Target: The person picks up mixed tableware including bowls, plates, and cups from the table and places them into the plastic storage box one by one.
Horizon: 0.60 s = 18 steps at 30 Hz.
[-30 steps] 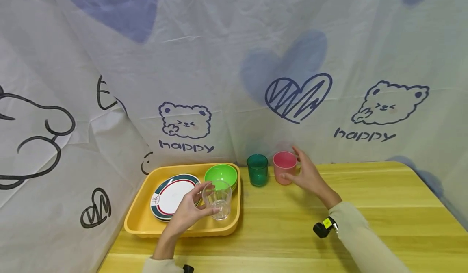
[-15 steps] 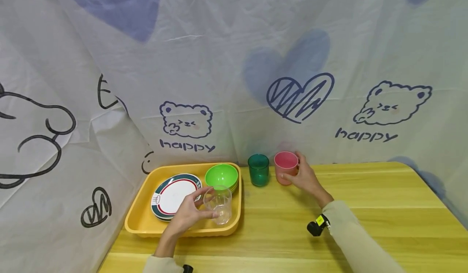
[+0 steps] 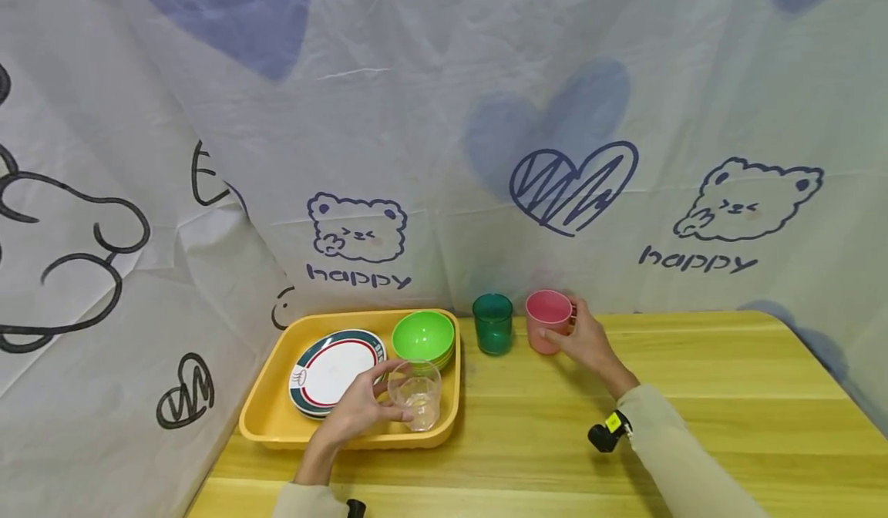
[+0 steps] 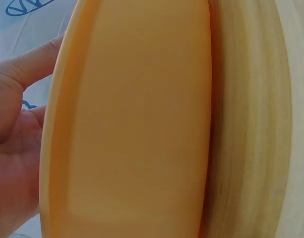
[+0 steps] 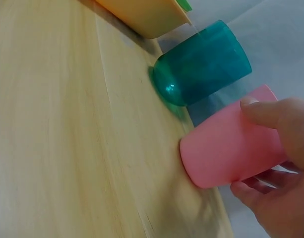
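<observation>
In the head view my left hand [image 3: 364,404] grips a clear drinking glass [image 3: 416,402] over the near right corner of a yellow tray [image 3: 267,433]. The tray wall [image 4: 137,119] hides the glass from the left wrist camera; part of the left hand [image 4: 18,99] shows beyond the rim. My right hand [image 3: 588,341] holds a pink mug [image 3: 546,324] at the back of the table, thumb on its side and fingers by the handle. The right wrist view shows the mug [image 5: 228,144] in that hand [image 5: 285,163], close to a green cup [image 5: 204,64].
Inside the tray lie stacked plates [image 3: 340,371] with a dark green and red border, and stacked green bowls [image 3: 423,337]. The green cup stands between tray and mug on the wooden table [image 3: 527,441]. A printed cloth [image 3: 444,156] hangs directly behind the table.
My left hand has lowered the glass slightly towards the tray floor. The fingers of my right hand have closed in on the pink mug from its right side.
</observation>
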Available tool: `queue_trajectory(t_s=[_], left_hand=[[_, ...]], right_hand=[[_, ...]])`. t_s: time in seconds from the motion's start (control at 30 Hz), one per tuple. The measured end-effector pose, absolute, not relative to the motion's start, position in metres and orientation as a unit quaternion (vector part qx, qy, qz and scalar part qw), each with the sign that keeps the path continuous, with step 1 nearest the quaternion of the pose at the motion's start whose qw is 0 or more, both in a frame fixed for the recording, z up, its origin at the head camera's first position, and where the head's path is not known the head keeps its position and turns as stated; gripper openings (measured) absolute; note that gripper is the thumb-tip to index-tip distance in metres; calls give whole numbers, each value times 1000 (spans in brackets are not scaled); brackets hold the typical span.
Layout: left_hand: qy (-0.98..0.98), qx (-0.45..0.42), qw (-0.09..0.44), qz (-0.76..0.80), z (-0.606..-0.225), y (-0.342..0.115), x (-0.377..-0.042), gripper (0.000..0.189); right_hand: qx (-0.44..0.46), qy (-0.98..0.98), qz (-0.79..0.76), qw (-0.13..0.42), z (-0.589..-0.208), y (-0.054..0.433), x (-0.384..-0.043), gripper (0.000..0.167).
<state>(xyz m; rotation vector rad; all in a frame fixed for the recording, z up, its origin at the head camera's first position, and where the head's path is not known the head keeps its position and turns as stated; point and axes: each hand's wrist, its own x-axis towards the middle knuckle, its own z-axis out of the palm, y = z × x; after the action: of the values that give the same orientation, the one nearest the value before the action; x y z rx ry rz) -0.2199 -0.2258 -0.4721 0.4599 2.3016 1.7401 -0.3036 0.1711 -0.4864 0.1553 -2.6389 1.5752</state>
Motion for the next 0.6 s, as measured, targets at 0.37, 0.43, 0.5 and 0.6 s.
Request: queue_trajectory(t_s=[0.37,0.43,0.5,0.6], left_hand=[[783,177,110,585,-470,-229,-220,83],[787,178,106,581,-469,-229,-219,85],[792,175,101,576,-468,-230,-218,88],[801,174,89,566,-466,-231,-216,89]], right_hand=[[42,-860,508,28,-476,184,-289,88],[44,-861,506,33,-474,186,-286,88],[46,-860,506,38,-472,187,-283,89],[52,-858,509,47,-468,188,-277,89]])
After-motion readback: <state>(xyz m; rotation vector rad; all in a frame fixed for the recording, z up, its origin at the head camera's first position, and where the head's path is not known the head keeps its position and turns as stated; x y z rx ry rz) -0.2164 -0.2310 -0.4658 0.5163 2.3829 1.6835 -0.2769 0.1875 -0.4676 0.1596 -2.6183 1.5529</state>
